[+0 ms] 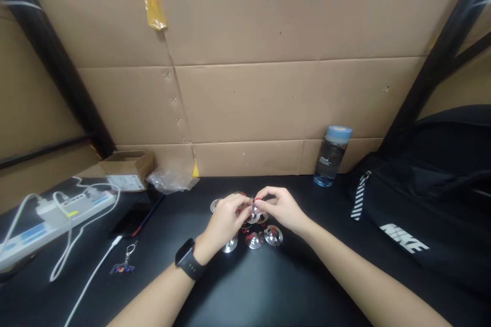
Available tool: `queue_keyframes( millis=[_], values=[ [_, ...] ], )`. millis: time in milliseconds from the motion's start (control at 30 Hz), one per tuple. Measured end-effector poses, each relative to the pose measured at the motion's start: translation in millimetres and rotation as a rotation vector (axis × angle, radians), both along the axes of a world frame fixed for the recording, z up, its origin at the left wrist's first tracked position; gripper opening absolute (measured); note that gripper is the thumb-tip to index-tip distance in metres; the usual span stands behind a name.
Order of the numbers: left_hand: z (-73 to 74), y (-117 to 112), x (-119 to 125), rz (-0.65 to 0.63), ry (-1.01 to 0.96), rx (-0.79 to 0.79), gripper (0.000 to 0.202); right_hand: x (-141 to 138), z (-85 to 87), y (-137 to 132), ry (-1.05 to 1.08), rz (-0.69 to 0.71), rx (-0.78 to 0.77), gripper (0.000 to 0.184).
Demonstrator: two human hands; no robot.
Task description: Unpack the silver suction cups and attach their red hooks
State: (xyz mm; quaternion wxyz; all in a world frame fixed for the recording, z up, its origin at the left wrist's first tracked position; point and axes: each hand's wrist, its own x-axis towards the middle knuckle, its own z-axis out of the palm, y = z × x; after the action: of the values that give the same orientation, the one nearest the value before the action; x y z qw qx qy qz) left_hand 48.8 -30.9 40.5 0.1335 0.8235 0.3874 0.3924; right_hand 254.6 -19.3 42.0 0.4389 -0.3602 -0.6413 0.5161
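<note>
My left hand [229, 216], with a black smartwatch [187, 259] on its wrist, is pinched closed at the middle of the black table. Facing it, my right hand [282, 205] is closed too, thumb and forefinger pressed together. Between the fingertips of both hands is a small shiny round disc [253, 211] with a red bit, partly hidden by the fingers. Several similar silvery dished discs with red parts lie below and around the hands, among them a right-hand disc [273, 235], a middle disc [253, 240] and a left-hand disc [230, 245].
A power strip [57, 222] with white cables, a phone [132, 219] and a keychain [125, 264] are on the left. Behind them stand a small cardboard box [128, 166] and crumpled plastic [172, 180]. A water bottle [332, 156] and black backpack [429, 204] occupy the right.
</note>
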Motion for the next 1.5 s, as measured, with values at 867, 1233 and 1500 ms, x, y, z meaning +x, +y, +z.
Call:
queue_keyframes(
  millis=[867,1233,1500],
  values=[
    [1.1,-4.5,-3.0,-0.040,0.161,0.000,0.008,-3.4,3.6,-5.8,-0.143,0.082,0.143,0.054],
    [5.7,-3.9,-6.5,-0.010,0.150,-0.019,0.006,2.7,6.8,-4.2,-0.233,0.033,0.230,0.056],
    [4.3,-3.0,-6.0,0.010,0.196,-0.001,0.007,10.0,4.3,6.9,-0.228,0.015,0.172,0.054]
  ],
)
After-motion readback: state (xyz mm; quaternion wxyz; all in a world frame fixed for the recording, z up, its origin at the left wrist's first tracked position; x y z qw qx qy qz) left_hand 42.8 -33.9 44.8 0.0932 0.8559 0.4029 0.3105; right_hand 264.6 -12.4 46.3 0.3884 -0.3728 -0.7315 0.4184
